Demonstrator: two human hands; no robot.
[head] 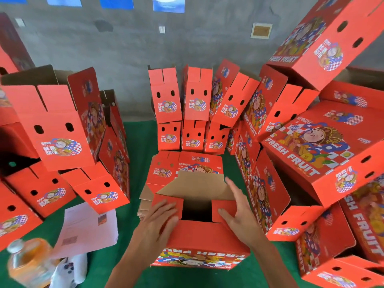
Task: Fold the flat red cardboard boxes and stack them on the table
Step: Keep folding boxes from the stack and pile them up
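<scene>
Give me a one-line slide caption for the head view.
Both hands, left and right, press the end flaps of a red box shut on the green table amid folded stacks.

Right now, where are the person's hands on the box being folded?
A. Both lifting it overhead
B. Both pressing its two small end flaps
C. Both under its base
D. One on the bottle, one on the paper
B: the left hand and right hand each lie flat on a small red flap of the box, either side of the dark opening.
</scene>
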